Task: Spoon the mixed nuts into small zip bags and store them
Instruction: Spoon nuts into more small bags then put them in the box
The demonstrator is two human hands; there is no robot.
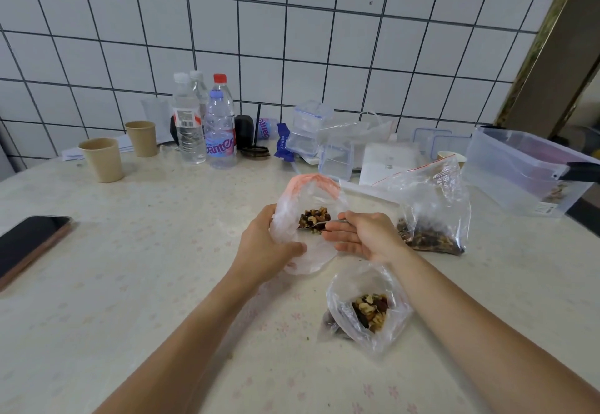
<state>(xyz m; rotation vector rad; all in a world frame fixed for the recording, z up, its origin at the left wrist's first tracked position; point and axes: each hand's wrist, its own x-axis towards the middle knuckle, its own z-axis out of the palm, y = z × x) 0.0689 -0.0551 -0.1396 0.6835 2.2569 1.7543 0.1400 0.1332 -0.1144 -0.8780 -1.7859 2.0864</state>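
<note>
My left hand (pixel 264 244) grips a small clear zip bag (pixel 302 196) with a red seal strip, holding its mouth open at the table's middle. My right hand (pixel 365 235) holds a metal spoon (pixel 319 224) heaped with mixed nuts (pixel 313 216), its bowl inside the bag's mouth. To the right stands a large zip bag of mixed nuts (pixel 431 215), open at the top. In front of my right forearm lies another small zip bag (pixel 367 309) with nuts in it, its mouth open.
Water bottles (pixel 207 124), two paper cups (pixel 102 158) and clear lidded containers (pixel 311 134) line the tiled wall. A large clear storage box (pixel 522 170) stands at the right. A phone (pixel 29 244) lies at the left table edge.
</note>
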